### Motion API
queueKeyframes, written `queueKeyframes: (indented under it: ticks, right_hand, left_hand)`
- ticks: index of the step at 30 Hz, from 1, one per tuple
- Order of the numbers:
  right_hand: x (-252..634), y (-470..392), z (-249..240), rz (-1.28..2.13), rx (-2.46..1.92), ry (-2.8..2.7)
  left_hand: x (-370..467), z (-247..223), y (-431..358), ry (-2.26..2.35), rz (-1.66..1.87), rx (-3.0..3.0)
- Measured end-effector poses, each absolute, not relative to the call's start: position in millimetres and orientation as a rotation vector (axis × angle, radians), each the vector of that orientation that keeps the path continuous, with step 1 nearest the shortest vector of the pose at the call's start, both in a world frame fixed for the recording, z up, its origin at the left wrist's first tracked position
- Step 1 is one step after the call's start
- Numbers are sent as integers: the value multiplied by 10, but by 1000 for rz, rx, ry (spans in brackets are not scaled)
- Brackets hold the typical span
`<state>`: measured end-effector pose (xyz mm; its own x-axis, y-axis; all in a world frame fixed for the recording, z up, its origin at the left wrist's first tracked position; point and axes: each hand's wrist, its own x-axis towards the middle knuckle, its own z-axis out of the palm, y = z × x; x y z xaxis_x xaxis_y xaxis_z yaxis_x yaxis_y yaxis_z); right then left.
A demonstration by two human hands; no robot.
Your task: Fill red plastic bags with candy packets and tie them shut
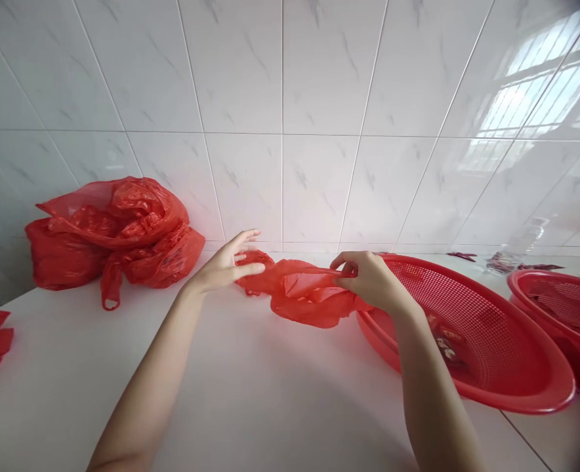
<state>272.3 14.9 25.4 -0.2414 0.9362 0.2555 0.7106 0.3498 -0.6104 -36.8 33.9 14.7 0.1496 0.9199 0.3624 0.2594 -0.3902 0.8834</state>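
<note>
Between the hands, red plastic bag (pixel 310 295), right hand (pixel 369 278) pinching it, left hand (pixel 226 265) spread open.

So it's a smooth white countertop (pixel 250 393) running up to a tiled wall. Bunched red plastic bags (pixel 117 236) sit on the left, and over on the right there's a big red mesh basket (pixel 521 347), another red basket (pixel 560 282) beside it, plus a clear bottle (pixel 529 233) near the wall.
</note>
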Motion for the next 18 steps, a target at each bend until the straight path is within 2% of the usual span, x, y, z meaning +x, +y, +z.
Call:
queueKeyframes:
  ticks: [4,9,15,18]
  right_hand:
    - [2654,142,235,545,-1431,-2051]
    - [2637,103,266,688,-1309,-2084]
    - [2680,80,262,733,-1312,-2230]
    - [2681,103,189,593,-1459,-2319]
  left_hand:
    - [-94,240,50,920,1062,2198]
    - [234,-55,115,1222,717,2409]
    - [239,-455,527,1558,681,2335]
    - [129,-474,589,1643,710,2298]
